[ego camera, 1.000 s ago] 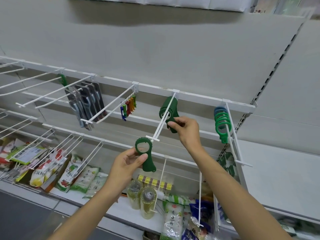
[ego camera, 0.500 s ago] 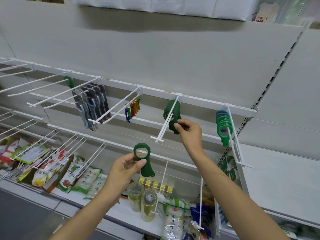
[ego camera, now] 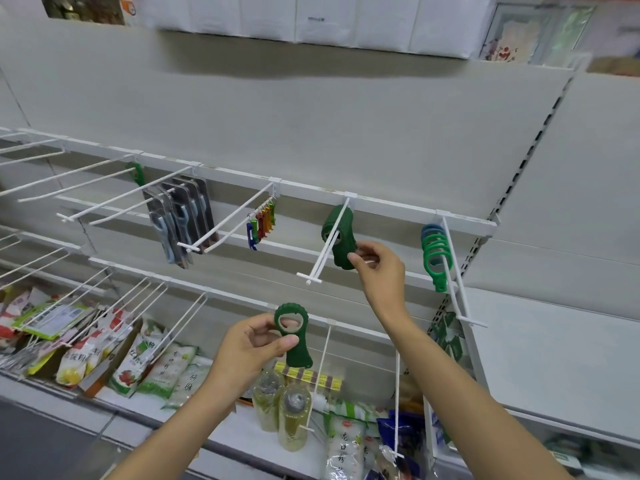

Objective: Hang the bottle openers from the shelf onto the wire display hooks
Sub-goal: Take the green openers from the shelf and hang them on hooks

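Observation:
A dark green bottle opener (ego camera: pixel 293 337) with a round hole is pinched in my left hand (ego camera: pixel 249 348), below and left of the tip of a white wire hook (ego camera: pixel 323 252). Further back on that hook hang dark green openers (ego camera: pixel 341 237), bunched together. My right hand (ego camera: pixel 379 268) pinches the lower end of the front one, to the right of the hook. Light green and blue ring-shaped openers (ego camera: pixel 434 252) hang on the hook at the right.
Carded grey openers (ego camera: pixel 180 220) and small coloured keychain openers (ego camera: pixel 263 225) hang on hooks to the left. Bare wire hooks (ego camera: pixel 69 174) jut out at far left. Below, a lower rail's hooks (ego camera: pixel 128 306) stand over food packets (ego camera: pixel 104 355) and bottles (ego camera: pixel 292 417).
My left hand with its opener has dropped down from the hook's tip. My right hand has pushed the hanging openers further back along the hook.

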`<state>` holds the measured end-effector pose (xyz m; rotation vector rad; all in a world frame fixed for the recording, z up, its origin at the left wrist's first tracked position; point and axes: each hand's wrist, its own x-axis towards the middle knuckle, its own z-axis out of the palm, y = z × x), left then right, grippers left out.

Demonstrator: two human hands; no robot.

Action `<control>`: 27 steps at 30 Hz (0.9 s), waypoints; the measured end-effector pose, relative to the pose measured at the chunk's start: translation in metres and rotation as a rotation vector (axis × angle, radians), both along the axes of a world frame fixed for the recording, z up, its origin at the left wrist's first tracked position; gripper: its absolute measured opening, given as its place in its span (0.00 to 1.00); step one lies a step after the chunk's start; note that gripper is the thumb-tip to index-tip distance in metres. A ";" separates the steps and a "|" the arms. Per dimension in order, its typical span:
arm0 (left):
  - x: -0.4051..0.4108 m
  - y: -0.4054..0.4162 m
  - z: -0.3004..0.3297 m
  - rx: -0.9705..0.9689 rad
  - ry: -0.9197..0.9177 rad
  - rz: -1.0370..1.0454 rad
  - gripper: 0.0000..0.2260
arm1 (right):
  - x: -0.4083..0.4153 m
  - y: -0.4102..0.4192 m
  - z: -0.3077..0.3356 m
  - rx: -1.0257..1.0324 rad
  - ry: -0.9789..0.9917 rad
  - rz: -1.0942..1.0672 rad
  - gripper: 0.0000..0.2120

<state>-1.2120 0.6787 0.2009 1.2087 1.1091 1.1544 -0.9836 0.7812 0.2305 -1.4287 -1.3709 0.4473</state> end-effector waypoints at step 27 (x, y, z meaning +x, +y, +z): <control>0.016 0.004 0.062 0.396 0.064 0.131 0.08 | -0.026 -0.113 -0.014 -0.071 0.080 0.381 0.08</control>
